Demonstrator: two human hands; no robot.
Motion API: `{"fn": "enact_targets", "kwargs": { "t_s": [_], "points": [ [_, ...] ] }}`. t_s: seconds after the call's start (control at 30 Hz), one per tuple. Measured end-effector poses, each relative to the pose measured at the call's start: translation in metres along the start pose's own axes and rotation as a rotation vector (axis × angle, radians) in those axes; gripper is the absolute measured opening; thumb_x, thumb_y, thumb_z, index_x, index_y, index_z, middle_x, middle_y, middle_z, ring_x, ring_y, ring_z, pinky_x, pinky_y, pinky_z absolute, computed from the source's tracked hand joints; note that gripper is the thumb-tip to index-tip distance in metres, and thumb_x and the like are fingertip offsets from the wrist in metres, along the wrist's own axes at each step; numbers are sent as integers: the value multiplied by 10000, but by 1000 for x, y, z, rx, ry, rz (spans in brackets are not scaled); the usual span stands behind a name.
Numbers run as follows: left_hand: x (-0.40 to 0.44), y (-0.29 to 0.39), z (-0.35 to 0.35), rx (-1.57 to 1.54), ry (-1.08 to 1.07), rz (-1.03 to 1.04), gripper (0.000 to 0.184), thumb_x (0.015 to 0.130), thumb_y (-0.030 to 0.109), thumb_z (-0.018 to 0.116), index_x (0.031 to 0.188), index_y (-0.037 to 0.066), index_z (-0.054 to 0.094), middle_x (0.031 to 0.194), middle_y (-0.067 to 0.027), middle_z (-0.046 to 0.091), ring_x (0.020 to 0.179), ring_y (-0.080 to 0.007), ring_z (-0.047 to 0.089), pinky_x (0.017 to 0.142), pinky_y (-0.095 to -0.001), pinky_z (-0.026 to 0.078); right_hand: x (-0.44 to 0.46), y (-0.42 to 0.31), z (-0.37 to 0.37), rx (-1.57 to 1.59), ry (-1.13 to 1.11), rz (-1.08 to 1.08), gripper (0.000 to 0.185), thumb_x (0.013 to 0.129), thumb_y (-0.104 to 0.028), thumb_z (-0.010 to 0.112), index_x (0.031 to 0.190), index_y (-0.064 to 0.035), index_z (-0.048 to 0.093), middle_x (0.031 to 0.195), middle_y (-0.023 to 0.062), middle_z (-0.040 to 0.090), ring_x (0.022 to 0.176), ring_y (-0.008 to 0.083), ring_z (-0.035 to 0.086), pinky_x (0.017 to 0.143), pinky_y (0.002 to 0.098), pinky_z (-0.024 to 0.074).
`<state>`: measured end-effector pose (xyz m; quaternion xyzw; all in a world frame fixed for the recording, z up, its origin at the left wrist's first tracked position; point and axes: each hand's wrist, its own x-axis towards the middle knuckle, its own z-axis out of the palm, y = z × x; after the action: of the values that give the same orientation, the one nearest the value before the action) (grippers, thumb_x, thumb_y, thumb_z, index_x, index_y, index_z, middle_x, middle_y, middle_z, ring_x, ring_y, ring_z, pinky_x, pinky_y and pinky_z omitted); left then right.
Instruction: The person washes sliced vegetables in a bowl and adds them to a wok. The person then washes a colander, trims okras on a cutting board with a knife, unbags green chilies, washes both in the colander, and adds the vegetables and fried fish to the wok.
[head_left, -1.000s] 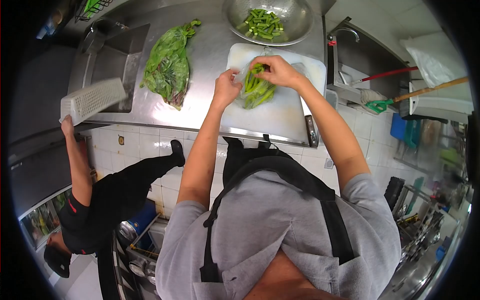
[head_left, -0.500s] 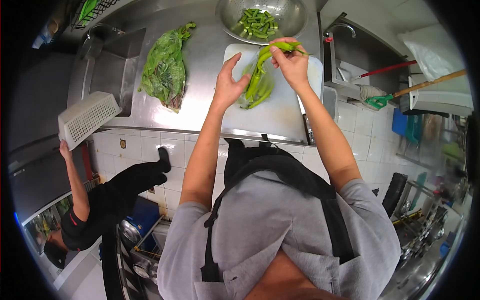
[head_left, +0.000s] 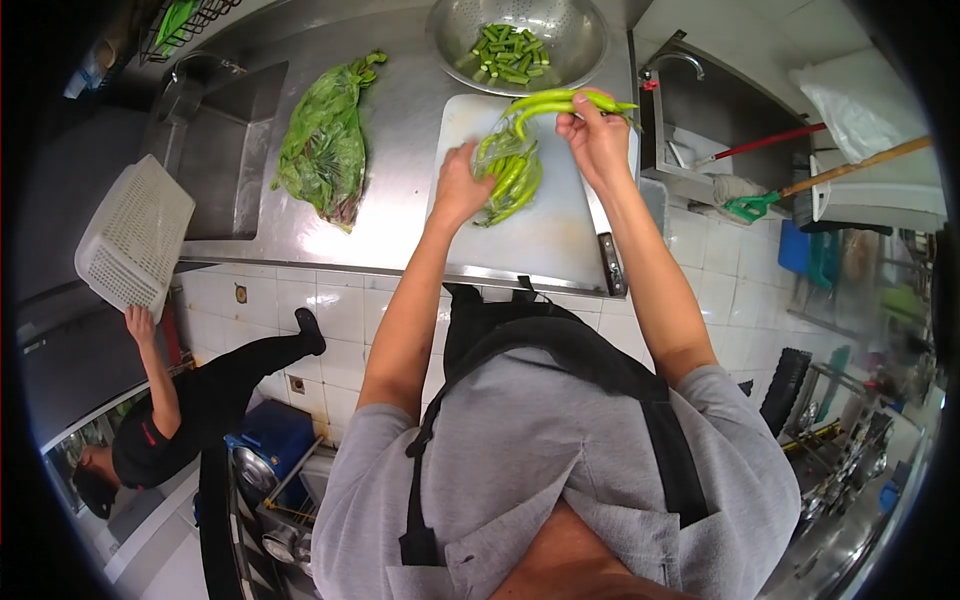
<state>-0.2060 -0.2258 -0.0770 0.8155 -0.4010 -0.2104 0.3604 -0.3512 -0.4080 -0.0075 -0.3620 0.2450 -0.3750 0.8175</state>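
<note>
My right hand (head_left: 598, 140) pinches several long green chili peppers (head_left: 548, 100) above the far right of the white cutting board (head_left: 570, 240). Their tips extend past both sides of the fingers. My left hand (head_left: 463, 185), a little blurred, is closed at the left side of a clear plastic bag (head_left: 490, 148). More green chili peppers (head_left: 515, 180) lie in that bag on the board. A knife (head_left: 608, 262) with a dark handle lies along the board's right edge, its blade partly hidden by my right forearm.
Beyond the board stands a metal colander (head_left: 440, 45) with cut green pieces (head_left: 510, 55). Bagged leafy greens (head_left: 325, 140) lie on the steel counter (head_left: 400, 190), left of the board. A co-worker (head_left: 165, 415) at the left holds a white perforated basket (head_left: 135, 235) near a sink (head_left: 235, 150).
My right hand has moved slightly right and down with the chili peppers, away from the bag. The left hand has gone from spread to closed at the bag. The co-worker's basket has tilted and shifted left.
</note>
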Motion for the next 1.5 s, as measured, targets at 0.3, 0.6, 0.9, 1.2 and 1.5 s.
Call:
{"fn": "enact_targets", "kwargs": {
  "t_s": [0.3,0.6,0.9,1.2,1.5],
  "points": [
    [-19,70,-36,-848,-383,70,706,906,44,690,1531,-20,370,1309,-162,623,1195,-258,642,1020,-360,505,-52,2,31,-540,-363,263,245,941,-174,752,1077,17,680,790,54,704,634,72,633,534,224,502],
    [-42,38,-10,-1312,-512,-311,390,993,15,553,1372,-22,470,1178,-215,675,1020,-353,730,843,-436,641,-59,28,-14,-930,-421,270,250,1004,-217,673,928,20,700,782,43,686,661,88,598,608,270,491],
    [-61,41,-8,-1245,-372,-441,345,1039,61,522,1371,-11,463,1209,-215,664,1055,-361,715,843,-472,635,-91,10,-10,-802,-221,-36,156,980,-113,650,1041,27,682,934,79,631,797,150,645,678,316,536],
    [-80,35,-10,-1281,-380,-416,317,1017,104,605,1307,-4,539,1109,-170,690,857,-229,701,704,-358,605,-132,14,0,-1207,-650,-462,321,849,5,681,1161,-59,725,1077,133,653,1069,330,655,910,410,538],
    [-94,33,-27,-1302,-573,-394,267,919,69,626,1183,36,609,872,-140,674,571,-144,579,517,-267,457,-124,12,-1,-1249,-604,-393,228,884,-4,686,1094,-65,754,936,111,630,828,324,675,738,414,550]
  ]
}}
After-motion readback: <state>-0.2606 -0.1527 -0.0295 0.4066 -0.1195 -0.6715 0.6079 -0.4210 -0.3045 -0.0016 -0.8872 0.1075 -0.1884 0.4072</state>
